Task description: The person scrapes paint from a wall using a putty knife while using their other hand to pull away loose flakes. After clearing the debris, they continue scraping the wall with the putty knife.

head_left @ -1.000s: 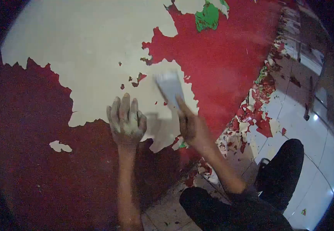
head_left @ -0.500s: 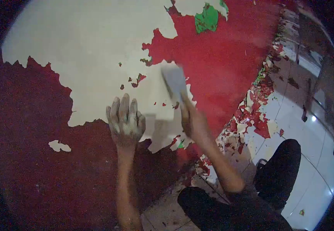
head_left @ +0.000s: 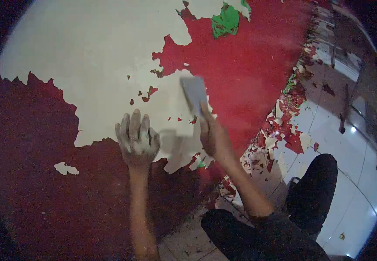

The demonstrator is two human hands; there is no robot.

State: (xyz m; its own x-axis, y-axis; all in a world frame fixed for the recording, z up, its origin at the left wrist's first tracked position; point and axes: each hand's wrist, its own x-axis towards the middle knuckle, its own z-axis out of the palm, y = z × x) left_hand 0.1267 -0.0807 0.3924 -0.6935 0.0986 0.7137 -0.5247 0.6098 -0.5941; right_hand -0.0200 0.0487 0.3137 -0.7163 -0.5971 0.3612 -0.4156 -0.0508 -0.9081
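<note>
My right hand [head_left: 214, 135] is wrapped round the handle of a paint scraper [head_left: 193, 92]. The scraper's wide grey blade lies against the wall, near the ragged edge between the bare cream patch [head_left: 97, 52] and the red paint [head_left: 249, 65]. Its handle is mostly hidden in my fist. To the left, my left hand [head_left: 138, 137] rests flat on the wall with fingers stretched out, over the lower border of the cream patch; pale dust coats its back. Small red flakes [head_left: 152, 91] cling to the cream surface between and above my hands.
Peeled paint chips [head_left: 290, 130] lie along the foot of the wall on the white tiled floor [head_left: 349, 195]. A green patch [head_left: 225, 21] shows at the top. My bent knees [head_left: 314, 187] are at lower right, and dark thin legs of some furniture [head_left: 345, 108] stand at far right.
The scraper blade has shifted slightly and looks sharper now. My left hand stays flat on the wall. The whole view has moved a little.
</note>
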